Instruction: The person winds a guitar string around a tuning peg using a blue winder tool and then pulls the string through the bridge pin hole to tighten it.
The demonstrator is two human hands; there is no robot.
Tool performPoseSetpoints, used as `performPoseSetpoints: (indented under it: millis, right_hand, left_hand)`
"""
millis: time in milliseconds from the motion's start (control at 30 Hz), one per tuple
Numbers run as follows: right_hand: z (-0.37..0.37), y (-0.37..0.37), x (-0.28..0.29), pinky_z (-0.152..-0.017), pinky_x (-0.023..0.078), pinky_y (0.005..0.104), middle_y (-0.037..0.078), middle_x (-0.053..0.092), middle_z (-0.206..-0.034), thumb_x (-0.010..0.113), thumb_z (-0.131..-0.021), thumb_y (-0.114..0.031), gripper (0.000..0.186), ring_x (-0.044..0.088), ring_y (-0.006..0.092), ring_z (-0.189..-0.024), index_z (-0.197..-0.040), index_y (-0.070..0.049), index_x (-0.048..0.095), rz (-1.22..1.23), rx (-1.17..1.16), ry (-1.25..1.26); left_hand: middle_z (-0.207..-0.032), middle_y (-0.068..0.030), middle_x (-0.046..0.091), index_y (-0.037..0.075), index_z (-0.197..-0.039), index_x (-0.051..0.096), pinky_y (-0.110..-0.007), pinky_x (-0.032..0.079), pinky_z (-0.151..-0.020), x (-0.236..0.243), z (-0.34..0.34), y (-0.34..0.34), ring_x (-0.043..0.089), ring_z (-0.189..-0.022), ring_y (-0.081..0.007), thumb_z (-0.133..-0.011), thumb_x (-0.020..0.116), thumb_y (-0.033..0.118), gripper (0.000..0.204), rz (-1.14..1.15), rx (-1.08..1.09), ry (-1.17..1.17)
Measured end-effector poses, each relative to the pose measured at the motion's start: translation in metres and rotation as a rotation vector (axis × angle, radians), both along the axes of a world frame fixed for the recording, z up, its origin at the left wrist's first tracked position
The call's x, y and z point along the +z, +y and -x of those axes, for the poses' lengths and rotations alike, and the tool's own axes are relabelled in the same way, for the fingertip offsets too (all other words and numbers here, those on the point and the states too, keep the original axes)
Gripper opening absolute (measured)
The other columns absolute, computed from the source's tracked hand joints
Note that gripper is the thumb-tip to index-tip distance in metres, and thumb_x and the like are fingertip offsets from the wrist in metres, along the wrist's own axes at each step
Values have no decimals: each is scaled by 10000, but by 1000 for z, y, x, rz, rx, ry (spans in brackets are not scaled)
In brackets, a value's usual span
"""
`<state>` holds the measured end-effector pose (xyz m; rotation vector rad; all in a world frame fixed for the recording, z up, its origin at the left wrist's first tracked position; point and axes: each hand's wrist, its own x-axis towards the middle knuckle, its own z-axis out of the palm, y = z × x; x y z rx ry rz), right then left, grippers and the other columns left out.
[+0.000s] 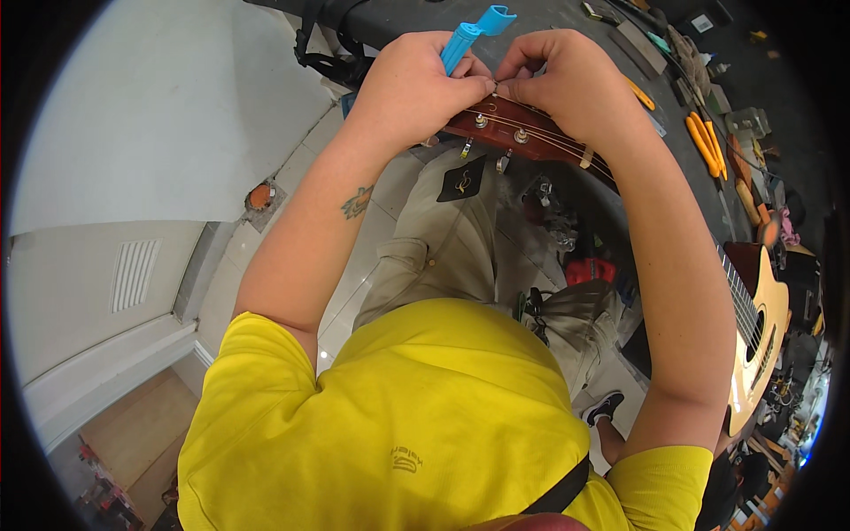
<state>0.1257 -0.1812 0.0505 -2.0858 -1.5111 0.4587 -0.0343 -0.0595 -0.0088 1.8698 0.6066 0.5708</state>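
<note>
A dark tabletop (403, 19) spans the upper area. The guitar (772, 323) lies along its near edge, pale body at right, its neck passing beneath the right forearm. The left hand (416, 80) and right hand (562, 75) meet over the reddish-brown headstock (500, 134). Orange-handled pliers (704, 144) rest on the tabletop, right of the hands. The left hand grips a blue string winder (459, 49), tilted upward. Metal tuning posts (521, 136) stand below the fingertips. The right thumb and forefinger apparently pinch a string.
</note>
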Motion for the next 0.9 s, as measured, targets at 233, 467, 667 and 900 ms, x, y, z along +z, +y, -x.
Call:
performPoseSetpoints:
  millis: [233, 467, 667, 900]
  right_hand:
    - [-11, 2, -4, -675, 503, 311, 22, 671, -786, 806, -874, -124, 143, 589, 116, -708, -984, -32, 808, 11, 60, 37]
    - [-3, -9, 7, -685, 521, 319, 55, 725, -840, 756, -920, -131, 201, 626, 130, -717, -1095, -68, 834, 52, 8, -29]
    - [0, -14, 4, -744, 549, 370, 101, 758, -964, 744, -941, -124, 217, 655, 216, -778, -1139, -82, 821, -89, 99, -202]
    - [-18, -30, 8, -785, 539, 384, 117, 705, -954, 704, -940, -39, 218, 688, 272, -850, -1133, -48, 804, -208, 247, -370]
  left_hand:
    - [-882, -46, 762, 54, -735, 510, -315, 531, -705, 4, 1, -7, 635, -767, -105, -871, 782, 104, 308, -121, 34, 63]
    - [-811, -17, 715, 24, -783, 599, -307, 513, -689, 0, 1, -9, 606, -737, -94, -880, 778, 108, 220, -124, 16, -3]
    - [-795, 8, 677, 12, -856, 682, -297, 520, -695, -4, 2, -8, 625, -762, -90, -894, 780, 107, 142, -118, 10, -24]
    - [-894, -37, 757, 15, -794, 637, -295, 530, -706, -4, 4, -3, 637, -777, -96, -932, 771, 123, 221, 7, -17, -67]
